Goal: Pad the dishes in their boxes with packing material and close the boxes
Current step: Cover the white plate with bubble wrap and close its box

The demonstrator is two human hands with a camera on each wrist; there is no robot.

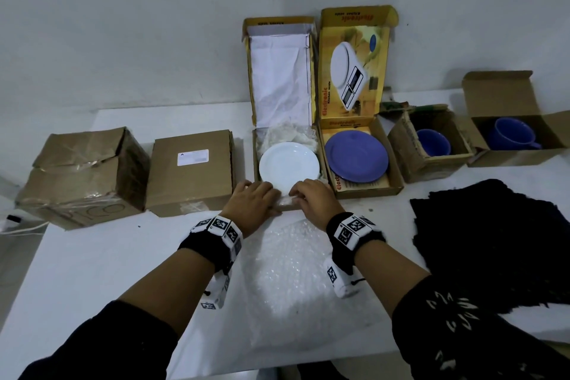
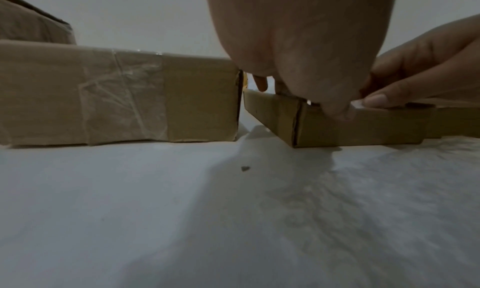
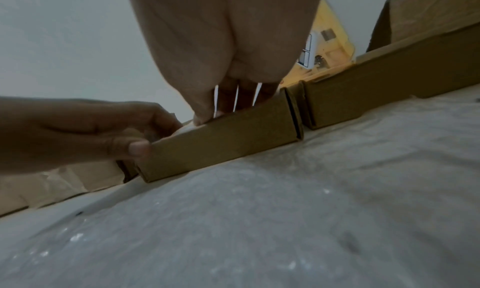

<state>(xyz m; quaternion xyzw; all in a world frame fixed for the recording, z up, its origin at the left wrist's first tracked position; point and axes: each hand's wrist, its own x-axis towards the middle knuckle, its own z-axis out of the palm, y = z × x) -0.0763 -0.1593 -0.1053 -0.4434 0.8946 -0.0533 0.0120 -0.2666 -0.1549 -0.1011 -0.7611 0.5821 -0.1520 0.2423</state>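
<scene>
1. I have both hands at the near wall of the yellow box [image 1: 254, 145] that holds the white plate [image 1: 289, 164]. The left hand [image 1: 253, 202] and right hand [image 1: 311, 199] sit close together, and each pinches a bit of white packing material [image 1: 288, 198] against the box edge. The left wrist view shows the thumbs pressed on that edge.
2. The plate lies flat in the box, with crumpled padding [image 1: 288, 133] already behind it at the far side. The near gap looks like the one being filled now.
3. To do this well, I would push the material down between plate rim and cardboard wall, not over the plate, so the lid can shut flat.
4. I would keep the pressure on the wall light; the cardboard is thin and could bow outward.
5. The bubble wrap sheet [image 1: 287, 274] lies on the counter [image 1: 92, 271] under my wrists, ready if more fill is needed.
6. The lid [image 1: 279, 74] stands upright against the wall; I judge it comes down only once the plate cannot slide.
7. The blue plate [image 1: 356, 156] and two blue cups [image 1: 431, 142] sit in open boxes to the right, as yet unpadded as far as I can see.
</scene>
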